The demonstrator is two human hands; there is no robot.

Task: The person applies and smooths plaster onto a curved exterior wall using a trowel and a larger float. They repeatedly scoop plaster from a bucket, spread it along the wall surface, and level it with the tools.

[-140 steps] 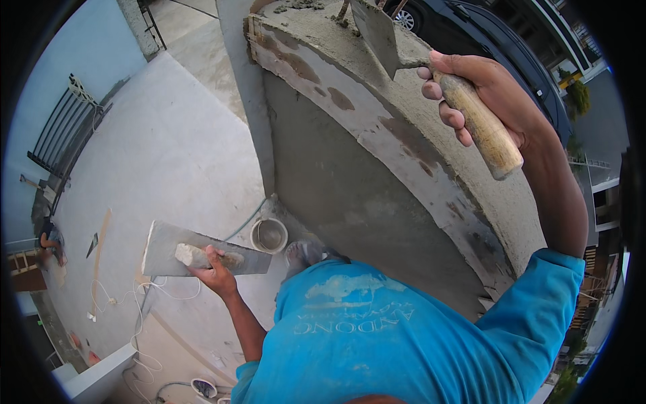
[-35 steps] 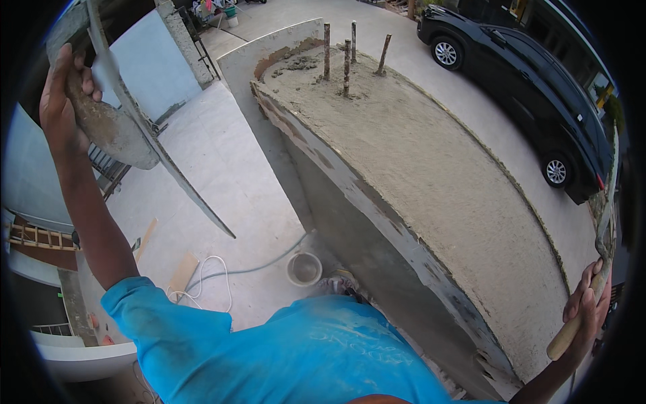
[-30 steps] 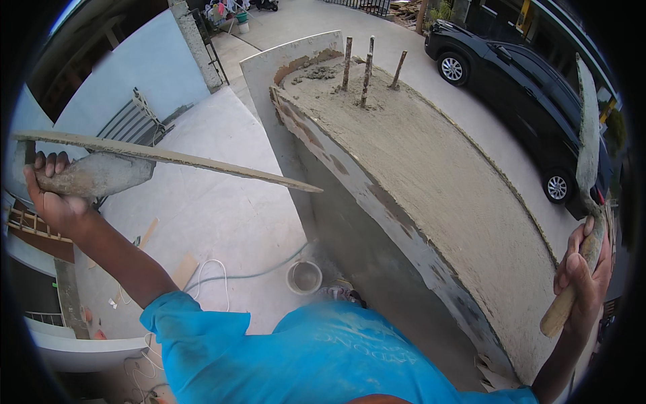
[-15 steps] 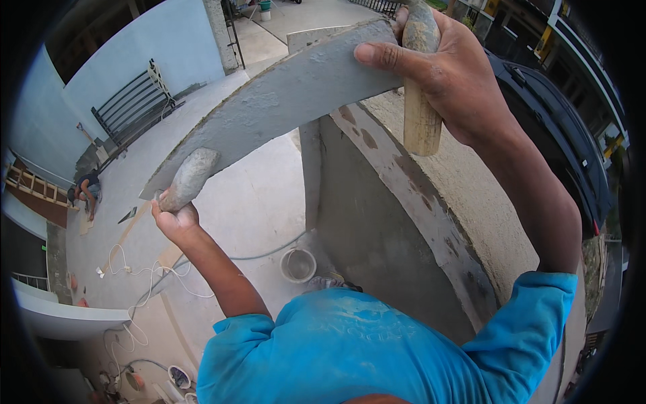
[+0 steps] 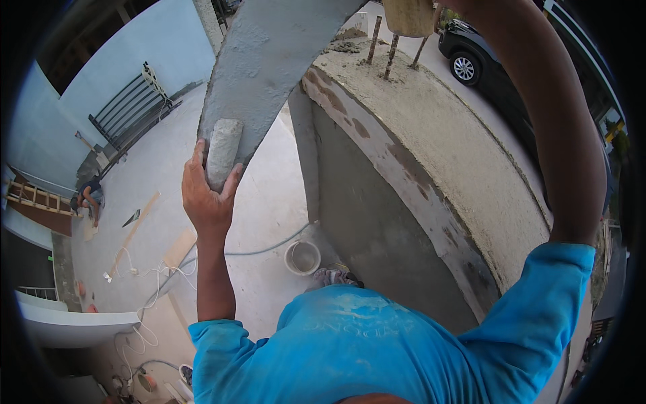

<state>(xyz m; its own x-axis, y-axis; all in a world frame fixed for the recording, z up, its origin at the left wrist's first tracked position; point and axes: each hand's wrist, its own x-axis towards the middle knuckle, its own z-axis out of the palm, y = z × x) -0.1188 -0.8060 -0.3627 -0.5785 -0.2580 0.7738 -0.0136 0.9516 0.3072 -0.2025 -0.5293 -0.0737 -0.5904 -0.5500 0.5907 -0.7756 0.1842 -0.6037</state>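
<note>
The left hand (image 5: 208, 202) has its fingers wrapped round the plastering float (image 5: 262, 64), upper left; the cropped right hand (image 5: 465, 5), near a wooden trowel handle (image 5: 409, 19), I can't tell. A firm wrist should steady the float.

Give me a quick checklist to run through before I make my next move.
1. Left hand around the float handle: ok, thumb and fingers on opposite sides.
2. Right hand gripping the wooden handle: cannot tell, the top edge cuts it off.
3. Bucket upright: ok.
4. Footing unobstructed: not ok, the bucket stands close beside the foot.
5. Co-worker beyond arm's reach: ok, crouched well off to the left.
</note>
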